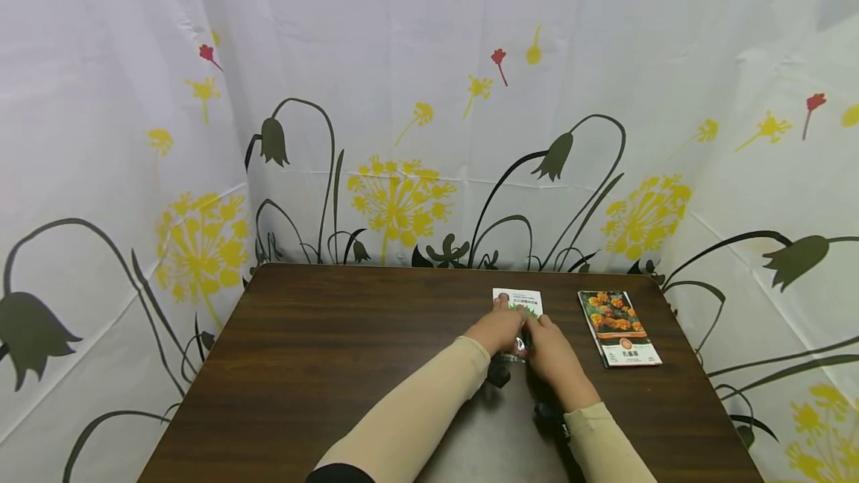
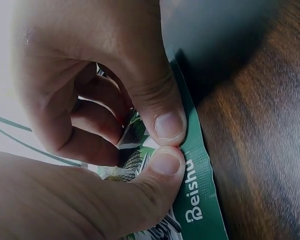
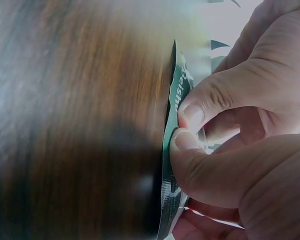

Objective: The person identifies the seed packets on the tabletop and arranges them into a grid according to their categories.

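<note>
The left hand (image 1: 498, 330) and the right hand (image 1: 555, 356) both pinch the packet (image 1: 523, 298) at about one o'clock on the table (image 1: 335, 356), thumbs (image 2: 169, 126) side by side, probably for controlling its green edge (image 2: 202, 200), while the stack (image 1: 619, 328) lies apart at three o'clock, perhaps leaving them room.

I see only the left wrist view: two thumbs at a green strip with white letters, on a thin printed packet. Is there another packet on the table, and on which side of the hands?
Observer: Yes. In the head view, a flat rectangular packet with orange flowers and a white near end lies to the right of the right hand.

Operator: Thank you. And the far end of the thin printed packet, which colour does it have?

Observer: In the head view, the far end of the thin printed packet is white, with printed characters.
</note>
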The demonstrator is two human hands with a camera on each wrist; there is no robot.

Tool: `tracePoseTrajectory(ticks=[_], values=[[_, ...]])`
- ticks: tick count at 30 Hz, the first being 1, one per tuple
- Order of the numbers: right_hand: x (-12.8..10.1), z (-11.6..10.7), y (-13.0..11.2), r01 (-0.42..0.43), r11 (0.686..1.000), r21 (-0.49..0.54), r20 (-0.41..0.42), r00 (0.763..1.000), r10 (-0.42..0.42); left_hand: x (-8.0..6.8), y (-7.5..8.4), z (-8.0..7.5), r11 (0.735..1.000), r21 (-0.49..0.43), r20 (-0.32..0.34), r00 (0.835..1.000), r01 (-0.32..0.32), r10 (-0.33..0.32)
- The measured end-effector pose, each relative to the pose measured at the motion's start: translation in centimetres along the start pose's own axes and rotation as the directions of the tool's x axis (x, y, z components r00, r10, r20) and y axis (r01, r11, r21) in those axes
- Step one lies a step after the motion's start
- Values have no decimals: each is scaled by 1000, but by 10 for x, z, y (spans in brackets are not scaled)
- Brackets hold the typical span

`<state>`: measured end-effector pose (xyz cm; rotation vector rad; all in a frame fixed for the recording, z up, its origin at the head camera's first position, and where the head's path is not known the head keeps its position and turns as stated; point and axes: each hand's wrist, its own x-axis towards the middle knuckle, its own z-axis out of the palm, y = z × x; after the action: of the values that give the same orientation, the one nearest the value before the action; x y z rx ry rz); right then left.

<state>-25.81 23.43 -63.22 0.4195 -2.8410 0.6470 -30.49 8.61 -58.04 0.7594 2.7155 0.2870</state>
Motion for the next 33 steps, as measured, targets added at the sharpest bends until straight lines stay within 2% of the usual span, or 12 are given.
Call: tracePoseTrajectory(ticks=[4, 5, 7, 11, 13, 15, 18, 24, 28, 33], values=[[3, 1, -4, 10, 1000, -7, -4, 1000, -10, -1, -5, -3, 1000, -15, 6, 1000, 9, -9], [4, -9, -16, -16, 1000, -14, 8, 1000, 17, -1, -6, -3, 1000, -17, 5, 1000, 9, -9], [5, -8, -18, -11, 1000, -5, -1, 1000, 11, -1, -10, -3, 1000, -24, -1, 1000, 5, -5], [8, 8, -8, 48, 998, -38, -56, 997, -50, -2, -17, -4, 1000, -30, -11, 1000, 2, -2], [8, 10, -10, 54, 998, -42, -63, 996, -57, -3, -19, -4, 999, -35, -8, 1000, -1, 0], [9, 10, -13, 43, 998, -39, -47, 998, -44, -5, -21, -4, 999, -46, -4, 1000, 4, -4], [9, -2, -31, -10, 1000, -8, -1, 1000, 10, -6, -23, -5, 998, -61, 6, 1000, 15, -14], [12, -3, -40, -35, 998, -60, 24, 999, 36, -10, -29, -7, 996, -82, 10, 999, 35, -35], [14, 0, -43, -21, 999, -48, 15, 1000, 22, -11, -34, -6, 997, -78, -2, 1000, 24, -24], [15, 7, -41, 38, 998, -41, -35, 999, -40, -13, -40, -6, 998, -68, -16, 1000, 10, -11]])
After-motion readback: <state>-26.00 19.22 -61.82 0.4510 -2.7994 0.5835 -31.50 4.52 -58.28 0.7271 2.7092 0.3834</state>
